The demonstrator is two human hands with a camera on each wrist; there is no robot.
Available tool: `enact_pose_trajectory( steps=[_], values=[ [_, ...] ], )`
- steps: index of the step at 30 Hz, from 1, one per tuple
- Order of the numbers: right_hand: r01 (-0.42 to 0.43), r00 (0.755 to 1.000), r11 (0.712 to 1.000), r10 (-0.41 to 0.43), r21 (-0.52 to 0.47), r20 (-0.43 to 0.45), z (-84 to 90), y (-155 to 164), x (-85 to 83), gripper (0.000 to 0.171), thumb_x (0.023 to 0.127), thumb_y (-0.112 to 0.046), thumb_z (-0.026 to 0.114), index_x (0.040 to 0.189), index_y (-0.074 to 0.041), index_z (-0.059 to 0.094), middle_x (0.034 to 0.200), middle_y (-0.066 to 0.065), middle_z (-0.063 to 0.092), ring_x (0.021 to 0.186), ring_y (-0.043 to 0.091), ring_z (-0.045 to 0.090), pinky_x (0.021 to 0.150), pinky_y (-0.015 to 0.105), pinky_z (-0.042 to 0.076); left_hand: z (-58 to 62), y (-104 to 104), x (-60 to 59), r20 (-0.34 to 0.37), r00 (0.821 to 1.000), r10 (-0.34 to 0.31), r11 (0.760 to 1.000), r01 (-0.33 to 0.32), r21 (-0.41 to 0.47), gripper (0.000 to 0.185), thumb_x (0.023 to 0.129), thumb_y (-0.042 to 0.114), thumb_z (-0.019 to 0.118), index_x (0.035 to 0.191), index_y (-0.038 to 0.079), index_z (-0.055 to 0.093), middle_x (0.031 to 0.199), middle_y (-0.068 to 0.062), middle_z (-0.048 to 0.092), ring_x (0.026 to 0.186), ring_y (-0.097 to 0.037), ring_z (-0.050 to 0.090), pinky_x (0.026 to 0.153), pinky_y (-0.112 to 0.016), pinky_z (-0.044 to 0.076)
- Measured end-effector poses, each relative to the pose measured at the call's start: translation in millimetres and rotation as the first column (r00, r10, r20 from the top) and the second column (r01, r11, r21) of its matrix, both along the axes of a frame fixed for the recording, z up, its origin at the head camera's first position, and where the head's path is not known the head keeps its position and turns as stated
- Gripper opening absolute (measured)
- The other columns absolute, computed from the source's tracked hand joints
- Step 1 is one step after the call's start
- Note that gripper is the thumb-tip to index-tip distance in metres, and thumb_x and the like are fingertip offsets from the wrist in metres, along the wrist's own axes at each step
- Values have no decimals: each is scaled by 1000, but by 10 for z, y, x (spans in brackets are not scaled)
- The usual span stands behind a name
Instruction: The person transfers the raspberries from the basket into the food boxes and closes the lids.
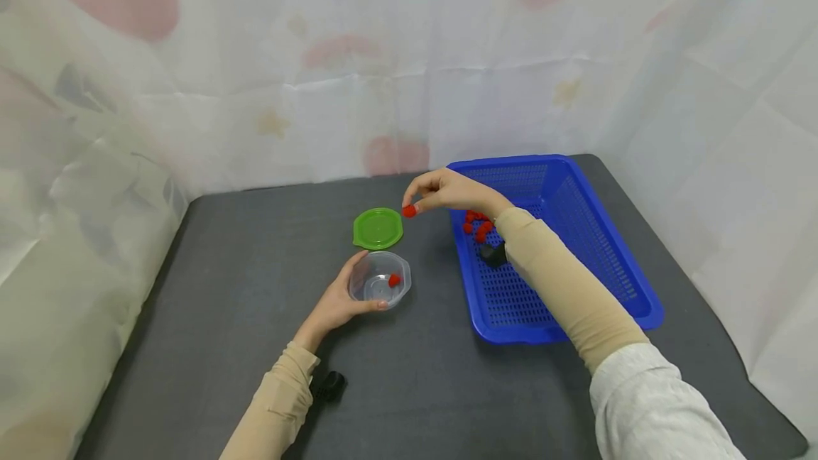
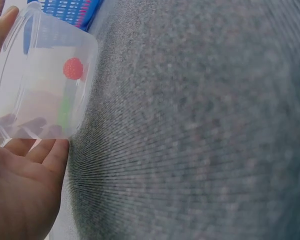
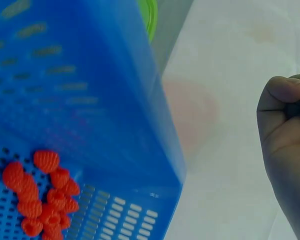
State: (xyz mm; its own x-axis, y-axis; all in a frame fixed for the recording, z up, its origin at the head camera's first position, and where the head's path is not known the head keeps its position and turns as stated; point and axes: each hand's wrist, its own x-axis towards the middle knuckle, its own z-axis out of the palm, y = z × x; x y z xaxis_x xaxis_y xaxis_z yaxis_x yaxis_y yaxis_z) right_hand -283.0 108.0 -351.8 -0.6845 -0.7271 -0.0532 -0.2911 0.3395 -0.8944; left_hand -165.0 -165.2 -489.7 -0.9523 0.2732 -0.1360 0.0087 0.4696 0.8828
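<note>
My left hand [image 1: 339, 302] holds a clear plastic container [image 1: 367, 288], thumb and fingers round its sides, on the dark table. One red raspberry [image 2: 73, 68] lies inside it, also visible through the wall in the left wrist view. Between right thumb and fingers I pinch another raspberry [image 1: 409, 211]; that right hand [image 1: 447, 190] is above the table, by the near-left side of a blue basket [image 1: 639, 282]. Several more raspberries [image 3: 50, 207] are piled in the basket. Just behind the container lies a green lid [image 1: 378, 228].
The grey table [image 1: 224, 304] spreads left and in front of the container. A patterned white curtain [image 1: 287, 126] hangs behind the table, and plain white sheeting [image 1: 735, 197] at the right. Black wrist devices [image 1: 332, 385] are strapped near both hands.
</note>
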Motion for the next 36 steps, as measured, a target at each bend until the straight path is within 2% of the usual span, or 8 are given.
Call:
enact_pose_trajectory(
  steps=[9,16,18,20,23,28,31,36],
  values=[
    [-70,997,998,70,4,-8,-42,-231,6,19,89,-12,62,107,-7,67,60,-1,34,53,14,25,59,29,32,11,22,7,-3,1000,-23,998,24,56,103,66,30,85,147,25,21,144,-9,42,134,-27,39,109,-52,29],
    [-113,994,994,113,-10,3,-86,-393,0,17,88,-9,60,104,-10,67,61,-1,33,54,14,27,61,30,34,287,91,94,28,999,-30,997,28,77,101,69,22,83,147,16,21,144,-18,40,135,-34,36,110,-55,26],
    [-121,993,993,121,-1,-2,-102,-444,-7,17,88,-9,60,104,-11,67,63,0,36,56,14,28,60,29,33,310,93,102,30,999,-32,997,30,68,100,70,22,83,148,16,20,145,-18,38,136,-35,35,109,-55,26],
    [-126,992,992,126,15,7,-126,-494,-14,17,88,-9,60,103,-11,67,64,0,38,56,14,30,60,29,34,287,85,95,43,999,-29,998,27,61,101,70,23,83,148,18,20,147,-17,35,137,-34,33,110,-55,26],
    [-128,992,990,127,66,15,-168,-561,-23,17,88,-10,61,104,-11,67,63,0,40,55,12,31,58,26,33,177,60,57,51,998,-20,999,17,49,101,69,27,83,148,25,19,149,-14,32,139,-32,30,110,-55,26],
    [-141,990,977,136,160,43,-252,-643,-23,17,89,-8,60,104,-12,67,59,-2,40,52,11,32,55,23,33,0,27,3,24,1000,-13,999,12,35,101,66,34,84,145,34,21,147,-10,37,137,-29,35,109,-54,28],
    [-154,988,967,146,201,55,-297,-688,-18,17,88,-7,60,103,-12,67,59,0,41,53,11,33,57,23,35,-38,23,-5,4,1000,-19,998,19,54,102,65,34,85,145,33,22,144,-10,42,134,-29,38,108,-54,28],
    [-179,984,942,167,284,66,-363,-777,2,20,85,-4,59,101,-12,68,62,1,46,57,12,37,59,23,35,-33,16,-4,2,1000,-24,997,24,77,101,66,31,85,145,32,21,143,-11,43,134,-29,40,109,-53,29]
  ],
)
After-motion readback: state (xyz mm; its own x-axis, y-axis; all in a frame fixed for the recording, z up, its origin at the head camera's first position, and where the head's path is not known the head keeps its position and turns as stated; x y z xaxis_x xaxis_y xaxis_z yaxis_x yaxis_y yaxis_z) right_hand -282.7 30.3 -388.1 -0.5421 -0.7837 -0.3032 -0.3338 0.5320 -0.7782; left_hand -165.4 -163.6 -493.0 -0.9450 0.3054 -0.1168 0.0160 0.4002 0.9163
